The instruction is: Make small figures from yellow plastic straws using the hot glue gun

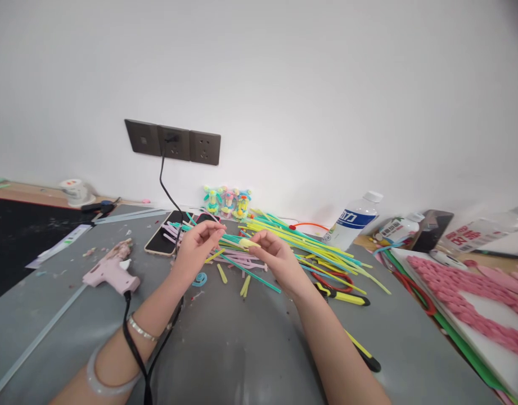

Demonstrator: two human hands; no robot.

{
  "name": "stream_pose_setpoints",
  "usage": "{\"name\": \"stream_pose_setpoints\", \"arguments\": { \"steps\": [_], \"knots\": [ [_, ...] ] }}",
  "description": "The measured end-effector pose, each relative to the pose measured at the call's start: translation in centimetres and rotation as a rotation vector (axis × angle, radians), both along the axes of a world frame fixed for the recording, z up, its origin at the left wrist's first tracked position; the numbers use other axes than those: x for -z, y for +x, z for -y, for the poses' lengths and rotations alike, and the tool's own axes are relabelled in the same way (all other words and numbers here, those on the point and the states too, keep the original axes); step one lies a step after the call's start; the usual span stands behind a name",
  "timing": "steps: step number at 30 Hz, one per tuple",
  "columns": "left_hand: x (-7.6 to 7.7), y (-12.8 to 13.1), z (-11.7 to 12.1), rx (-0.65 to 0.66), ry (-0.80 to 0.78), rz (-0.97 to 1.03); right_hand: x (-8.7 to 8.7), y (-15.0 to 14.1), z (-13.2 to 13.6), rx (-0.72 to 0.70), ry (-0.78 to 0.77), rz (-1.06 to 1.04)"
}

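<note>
My right hand [278,260] pinches a small pale yellow piece [245,243] between thumb and fingertips, above the table. It looks like rolled or folded pipe cleaner, but its exact form is too small to tell. A short gap away, my left hand [199,246] has its thumb and fingertips pressed together; whatever they hold, if anything, does not show. Beneath and behind both hands lie loose pipe cleaners [343,256] in yellow, teal and purple. Short yellow bits [245,286] and a blue coil [199,279] rest on the grey table just in front of them.
A pink glue gun [111,271] lies at left, its black cord passing my left forearm. Phones [161,239] sit behind my left hand. Three small fuzzy figures [227,202] stand by the wall. Rightward are a water bottle [352,220], a yellow-black cutter [347,296] and pink braided work [453,287].
</note>
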State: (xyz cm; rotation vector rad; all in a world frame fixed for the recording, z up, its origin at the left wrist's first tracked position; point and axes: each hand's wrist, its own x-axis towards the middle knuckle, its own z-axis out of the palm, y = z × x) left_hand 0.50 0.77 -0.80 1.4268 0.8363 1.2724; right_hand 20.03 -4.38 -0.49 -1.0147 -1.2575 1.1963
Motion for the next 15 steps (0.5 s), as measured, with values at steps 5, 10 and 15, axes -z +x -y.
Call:
{"name": "stream_pose_setpoints", "arguments": {
  "steps": [5,10,15],
  "knots": [
    [0.3,0.0,-0.4,-0.082,0.012,0.041,0.0,-0.3,0.4,-0.182,-0.004,0.318],
    [0.3,-0.1,-0.5,-0.055,-0.062,0.038,0.4,-1.7,1.1,-0.424,0.032,0.483],
    [0.2,-0.1,-0.5,-0.056,-0.128,0.039,0.1,-0.3,0.9,-0.273,0.129,0.573]
  ]
}}
